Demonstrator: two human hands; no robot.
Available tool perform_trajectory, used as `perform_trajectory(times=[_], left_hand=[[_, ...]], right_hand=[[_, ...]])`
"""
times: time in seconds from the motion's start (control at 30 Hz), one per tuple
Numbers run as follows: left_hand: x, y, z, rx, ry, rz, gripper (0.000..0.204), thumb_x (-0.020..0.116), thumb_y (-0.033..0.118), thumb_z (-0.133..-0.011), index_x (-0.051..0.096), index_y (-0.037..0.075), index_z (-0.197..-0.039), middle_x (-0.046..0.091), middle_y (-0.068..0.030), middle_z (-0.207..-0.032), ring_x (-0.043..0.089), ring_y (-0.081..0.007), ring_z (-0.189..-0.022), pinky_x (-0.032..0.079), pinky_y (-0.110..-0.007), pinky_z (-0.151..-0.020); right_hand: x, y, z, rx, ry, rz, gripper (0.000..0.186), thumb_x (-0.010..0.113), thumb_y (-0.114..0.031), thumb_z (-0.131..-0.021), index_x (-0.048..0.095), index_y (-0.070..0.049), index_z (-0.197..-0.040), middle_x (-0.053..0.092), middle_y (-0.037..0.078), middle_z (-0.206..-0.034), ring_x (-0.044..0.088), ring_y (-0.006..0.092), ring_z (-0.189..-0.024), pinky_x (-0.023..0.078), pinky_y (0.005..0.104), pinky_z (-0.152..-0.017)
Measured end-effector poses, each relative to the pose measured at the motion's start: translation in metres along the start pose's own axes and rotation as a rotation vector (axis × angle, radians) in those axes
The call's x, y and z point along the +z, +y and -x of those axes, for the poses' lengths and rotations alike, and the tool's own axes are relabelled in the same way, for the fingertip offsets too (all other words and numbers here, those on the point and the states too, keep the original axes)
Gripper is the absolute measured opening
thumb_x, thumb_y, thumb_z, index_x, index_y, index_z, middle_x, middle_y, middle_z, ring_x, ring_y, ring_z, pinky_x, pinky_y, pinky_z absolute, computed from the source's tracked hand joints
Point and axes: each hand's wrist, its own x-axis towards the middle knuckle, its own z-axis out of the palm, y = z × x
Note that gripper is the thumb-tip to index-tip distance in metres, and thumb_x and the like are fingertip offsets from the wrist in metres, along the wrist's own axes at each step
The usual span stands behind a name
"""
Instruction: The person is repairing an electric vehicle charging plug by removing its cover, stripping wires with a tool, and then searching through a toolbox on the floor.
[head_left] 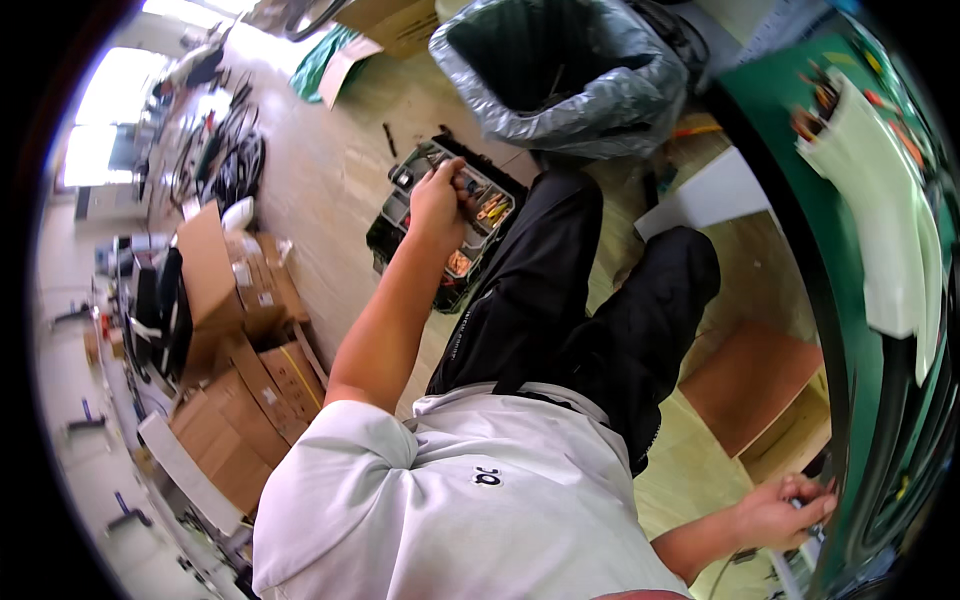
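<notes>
Over an open toolbox [381, 242] on the floor is my left hand [438, 208], its fingers curled closed. Whatever they hold is hidden. Small orange-handled pieces [492, 210] and coppery parts [459, 263] lie in the compartments beside it. Low on the right, by the edge of the green-topped table [775, 85], my right hand [783, 512] is closed with thumb and fingers together. A small shiny bit shows between them, too small to name.
A bin with a grey plastic liner [590, 120] stands past my knees. Cardboard boxes [235, 420] are stacked on the left. A pale sleeve with wires in it [875, 220] and black cables [890, 440] lie on the table. A brown-topped box [750, 385] sits beneath.
</notes>
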Motion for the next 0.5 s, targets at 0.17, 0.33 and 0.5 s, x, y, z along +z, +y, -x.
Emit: perform_trajectory(times=[0.17,0.33,0.5], left_hand=[[-0.128,-0.088,-0.104,-0.323,0.291,0.102,0.013,0.04,0.007,-0.092,0.051,0.006,-0.086,0.045,-0.0015,-0.063,0.043,-0.0148,-0.049,0.038,-0.028,-0.045],[-0.193,-0.154,-0.165,-0.479,0.096,0.394,0.018,0.028,0.004,-0.092,0.031,0.011,-0.075,0.029,-0.0009,-0.062,0.029,-0.0155,-0.052,0.029,-0.029,-0.046],[-0.193,-0.161,-0.209,-0.476,0.107,0.411,0.013,0.026,0.007,-0.095,0.033,0.011,-0.085,0.029,-0.0009,-0.064,0.029,-0.0147,-0.053,0.028,-0.029,-0.047]], right_hand=[[0.029,-0.019,0.016,-0.09,-0.051,0.141,0.036,0.052,-0.025,-0.093,0.054,0.008,-0.104,0.037,-0.001,-0.06,0.031,0.0081,-0.051,0.028,0.0229,-0.051],[0.071,-0.031,0.045,-0.123,-0.216,0.286,0.037,0.049,-0.026,-0.095,0.052,0.011,-0.101,0.038,0.001,-0.058,0.034,0.0097,-0.05,0.031,0.0242,-0.051],[0.103,-0.044,0.07,-0.19,-0.307,0.451,0.036,0.047,-0.027,-0.097,0.051,0.009,-0.099,0.038,0.002,-0.059,0.034,0.0092,-0.05,0.031,0.0243,-0.049]])
